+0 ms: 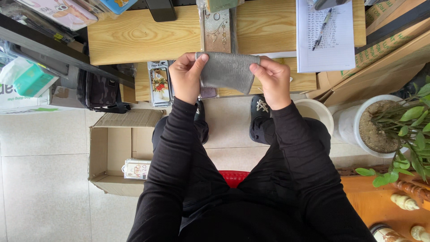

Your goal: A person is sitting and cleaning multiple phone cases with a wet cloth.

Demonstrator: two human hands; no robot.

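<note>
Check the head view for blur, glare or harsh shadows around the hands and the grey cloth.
Head view: even daylight, no glare; left hand, right hand and grey cloth are sharp; only soft shadow under the wooden table; edges bend slightly, wide-lens style.

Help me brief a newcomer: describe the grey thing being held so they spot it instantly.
Start at the low wooden table. Just in front of its near edge, the left hand and right hand stretch a grey sleeve between them. Unlike the flat packaged cases nearby, it is soft, plain, ribbed fabric.
</note>
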